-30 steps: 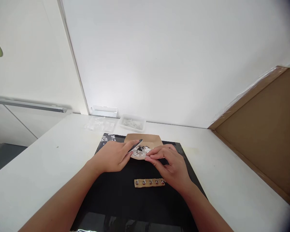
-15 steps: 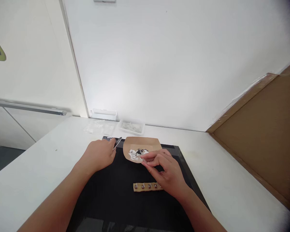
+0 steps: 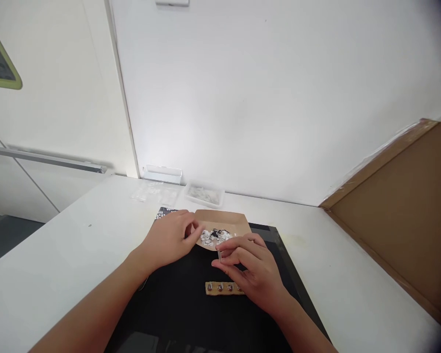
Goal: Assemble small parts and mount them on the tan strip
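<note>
My right hand [image 3: 252,267] pinches a small, pale translucent piece [image 3: 219,255] between thumb and fingertips, above the black mat. My left hand [image 3: 172,240] is at the left edge of a brown paper tray [image 3: 220,214], thumb and index finger curved with a gap between them. White flakes [image 3: 207,238] and some black bits [image 3: 216,233] lie in the tray. Below my right hand, a tan strip [image 3: 225,288] carries a row of round shiny pieces; its right end is hidden. A thin metallic edge [image 3: 144,283] shows beside my left wrist, the rest covered.
Everything lies around a black mat [image 3: 176,314] on a white table [image 3: 77,245]. Behind are a white plastic box [image 3: 205,195], clear plastic bags [image 3: 150,190] and a clear holder [image 3: 162,174] against the wall. A brown board [image 3: 397,196] stands at the right.
My left hand has moved right to the tray, and the slim metal tool no longer shows at its fingers. My right hand has turned the small piece more upright. The view has shifted slightly.
</note>
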Demonstrator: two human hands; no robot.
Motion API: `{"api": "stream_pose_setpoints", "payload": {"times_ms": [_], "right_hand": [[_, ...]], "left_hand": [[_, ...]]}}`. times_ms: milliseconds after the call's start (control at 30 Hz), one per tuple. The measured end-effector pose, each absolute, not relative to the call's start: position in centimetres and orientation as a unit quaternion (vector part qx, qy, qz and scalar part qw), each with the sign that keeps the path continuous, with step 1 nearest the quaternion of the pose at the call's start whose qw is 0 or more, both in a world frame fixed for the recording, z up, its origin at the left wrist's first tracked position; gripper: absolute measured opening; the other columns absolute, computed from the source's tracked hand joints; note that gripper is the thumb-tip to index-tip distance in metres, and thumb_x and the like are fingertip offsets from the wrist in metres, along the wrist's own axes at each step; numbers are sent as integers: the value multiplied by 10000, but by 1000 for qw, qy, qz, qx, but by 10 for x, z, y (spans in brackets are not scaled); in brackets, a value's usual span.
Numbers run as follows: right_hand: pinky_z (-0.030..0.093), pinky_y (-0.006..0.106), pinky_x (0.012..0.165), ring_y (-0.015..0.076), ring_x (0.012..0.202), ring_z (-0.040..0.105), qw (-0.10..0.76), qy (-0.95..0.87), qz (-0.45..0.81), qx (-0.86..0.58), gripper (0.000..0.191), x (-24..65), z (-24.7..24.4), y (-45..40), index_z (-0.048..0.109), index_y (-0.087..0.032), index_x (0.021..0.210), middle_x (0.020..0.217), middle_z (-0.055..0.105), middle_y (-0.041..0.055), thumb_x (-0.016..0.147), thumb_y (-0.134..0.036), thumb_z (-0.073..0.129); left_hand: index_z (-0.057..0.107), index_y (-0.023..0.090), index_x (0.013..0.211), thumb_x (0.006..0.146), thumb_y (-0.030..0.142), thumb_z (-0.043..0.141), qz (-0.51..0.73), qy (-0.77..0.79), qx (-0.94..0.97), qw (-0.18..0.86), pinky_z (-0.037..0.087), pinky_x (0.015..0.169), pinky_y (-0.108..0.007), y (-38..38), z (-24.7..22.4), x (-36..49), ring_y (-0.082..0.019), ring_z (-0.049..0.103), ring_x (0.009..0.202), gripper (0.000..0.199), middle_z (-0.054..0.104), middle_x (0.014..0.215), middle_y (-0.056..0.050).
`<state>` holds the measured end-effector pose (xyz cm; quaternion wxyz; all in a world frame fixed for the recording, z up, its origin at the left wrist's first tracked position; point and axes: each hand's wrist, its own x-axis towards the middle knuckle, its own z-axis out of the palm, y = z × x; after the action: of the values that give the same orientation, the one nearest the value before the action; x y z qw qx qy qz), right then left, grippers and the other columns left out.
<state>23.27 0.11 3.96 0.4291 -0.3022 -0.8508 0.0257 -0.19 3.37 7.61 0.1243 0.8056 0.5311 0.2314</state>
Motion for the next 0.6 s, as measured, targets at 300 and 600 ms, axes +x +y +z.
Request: {"api": "stream_pose_setpoints", "payload": {"times_ms": [300,600], "right_hand": [[353,340,787,125,838,744,406,-843,-101,-339,179,233,43,-4,633,-222,808,994,805,-51,916,-233,774],[343,344,779,122,808,735,413,-831,-67,-367,153,230,40,-5,667,-255,930,958,800,-61,897,-323,799]], "left_hand": [[749,190,1075,836,460,792,274,367,684,568,559,817,-331,34,56,12,-231,738,930,363,793,975,-77],[684,161,1125,755,326,878,304,387,583,647,544,824,-328,37,48,12,-206,753,848,449,800,865,-61]]}}
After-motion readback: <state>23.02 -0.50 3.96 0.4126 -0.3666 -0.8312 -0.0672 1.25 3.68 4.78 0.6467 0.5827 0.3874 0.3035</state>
